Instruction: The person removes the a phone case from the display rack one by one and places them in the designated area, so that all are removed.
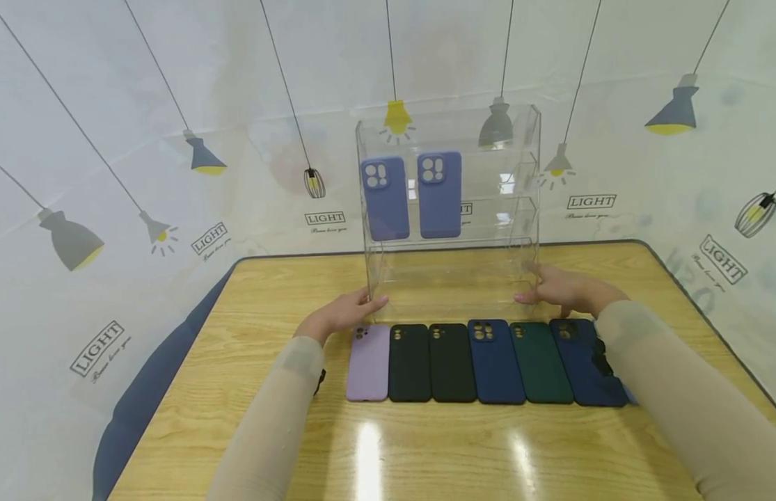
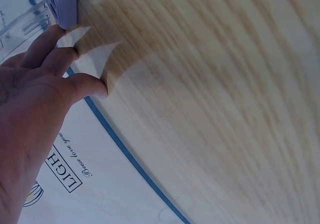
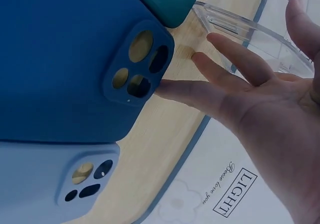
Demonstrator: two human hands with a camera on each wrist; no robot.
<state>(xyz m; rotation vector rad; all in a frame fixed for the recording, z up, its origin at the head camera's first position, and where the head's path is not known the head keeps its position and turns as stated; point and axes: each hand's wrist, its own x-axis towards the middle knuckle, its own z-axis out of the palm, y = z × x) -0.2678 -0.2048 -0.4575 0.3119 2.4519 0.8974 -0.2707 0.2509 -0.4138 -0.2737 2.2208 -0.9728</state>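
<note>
A clear tiered display stand (image 1: pixel 450 275) stands upright at the back of the table. Two periwinkle phone cases (image 1: pixel 388 198) lean side by side on an upper tier, towards its left. My left hand (image 1: pixel 344 313) grips the stand's lower left side, its fingertips beside the lilac phone case (image 1: pixel 368 365). At the lower right side, my right hand (image 1: pixel 566 289) holds the stand with spread fingers, the side wall (image 3: pixel 250 26) running between thumb and fingers. One of its fingertips is right at the camera cutout of a blue phone case (image 3: pixel 55 69).
In front of the stand lies a row of phone cases: lilac, two blackish ones (image 1: pixel 410 365), blue (image 1: pixel 497 365), green (image 1: pixel 542 365) and navy. A light blue case (image 3: pixel 30 176) lies at the right end, mostly behind my sleeve in the head view. A lamp-printed cloth (image 1: pixel 268 139) surrounds the table.
</note>
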